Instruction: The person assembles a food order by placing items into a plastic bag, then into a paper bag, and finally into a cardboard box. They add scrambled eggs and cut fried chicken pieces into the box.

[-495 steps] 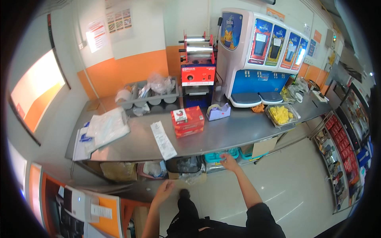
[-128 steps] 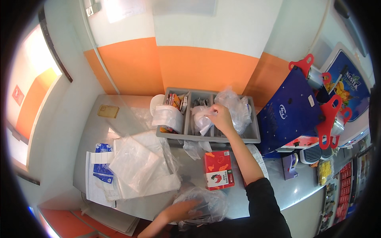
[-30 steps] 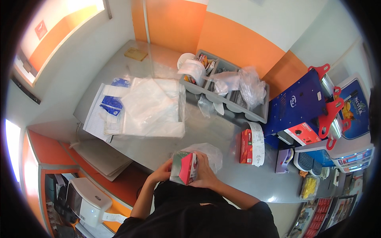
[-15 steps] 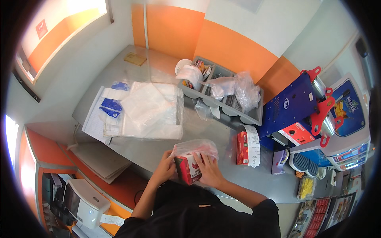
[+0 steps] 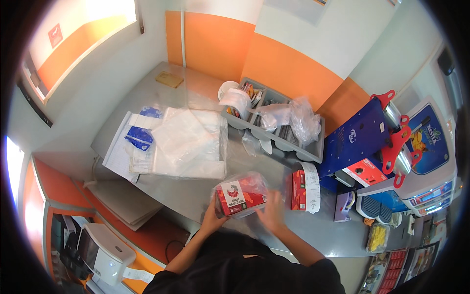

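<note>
Currently | left hand [image 5: 212,219]: holding 1 bagged red box [image 5: 243,197] | right hand [image 5: 272,212]: blurred, grip unclear

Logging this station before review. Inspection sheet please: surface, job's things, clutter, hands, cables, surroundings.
Surface: metal counter, light glare at right.
Job's things: red box in a clear plastic bag; second red box to its right, long paper slip beside that.
Clutter: stack of plastic bags, blue wrapper, papers, loaded grey tray.
Hands: left hand holds the bagged box's left end; right hand at its right end, blurred, grip unclear.
Cables: dark looped cable at lower left; connection not visible.
Surroundings: blue machine with red brackets, drink dispenser, white printer.
</note>
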The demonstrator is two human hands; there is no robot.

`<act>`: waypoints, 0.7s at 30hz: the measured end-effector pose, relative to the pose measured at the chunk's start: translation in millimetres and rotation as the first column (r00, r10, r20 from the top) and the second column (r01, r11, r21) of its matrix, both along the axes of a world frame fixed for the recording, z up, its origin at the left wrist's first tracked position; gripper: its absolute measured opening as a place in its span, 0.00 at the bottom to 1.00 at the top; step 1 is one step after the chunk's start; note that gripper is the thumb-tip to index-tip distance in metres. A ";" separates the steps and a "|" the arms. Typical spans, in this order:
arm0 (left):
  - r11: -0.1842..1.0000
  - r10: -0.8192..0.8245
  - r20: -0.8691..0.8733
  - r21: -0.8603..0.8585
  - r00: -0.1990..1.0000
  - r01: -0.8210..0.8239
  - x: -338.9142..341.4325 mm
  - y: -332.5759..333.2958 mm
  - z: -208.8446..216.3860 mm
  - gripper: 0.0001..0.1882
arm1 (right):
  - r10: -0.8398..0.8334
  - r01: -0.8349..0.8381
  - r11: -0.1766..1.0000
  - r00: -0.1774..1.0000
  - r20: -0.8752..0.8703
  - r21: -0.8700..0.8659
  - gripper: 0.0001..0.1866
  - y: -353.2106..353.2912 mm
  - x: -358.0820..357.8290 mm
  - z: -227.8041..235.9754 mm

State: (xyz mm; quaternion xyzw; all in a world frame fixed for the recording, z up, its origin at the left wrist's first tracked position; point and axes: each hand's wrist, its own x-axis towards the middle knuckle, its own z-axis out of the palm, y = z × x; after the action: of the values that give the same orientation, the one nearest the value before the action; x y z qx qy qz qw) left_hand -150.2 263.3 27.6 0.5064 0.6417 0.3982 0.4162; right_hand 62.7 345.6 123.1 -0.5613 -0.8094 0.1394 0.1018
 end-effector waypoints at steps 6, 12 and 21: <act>0.975 0.136 0.462 0.097 0.877 -0.202 18.3 10.2 -48.2 0.50 | -0.238 -0.009 0.923 0.774 -0.587 -0.386 0.27 27.5 59.6 -139.7; 0.969 0.237 0.024 0.068 0.971 -0.238 15.5 33.4 19.8 0.42 | -0.569 0.228 0.792 0.611 -0.550 -0.566 0.20 5.7 24.3 -83.0; 0.979 0.123 -0.413 0.198 0.902 -0.043 -19.8 55.1 54.9 0.29 | 0.077 -0.044 0.997 0.808 -0.584 0.071 0.18 -6.4 -49.7 83.2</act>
State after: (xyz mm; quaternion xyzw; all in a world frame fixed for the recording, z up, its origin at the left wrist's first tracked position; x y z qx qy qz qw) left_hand -169.9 318.4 82.5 0.5890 0.6981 0.3538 0.2014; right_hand 13.0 339.2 206.4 -0.4621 -0.7595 0.2868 0.3568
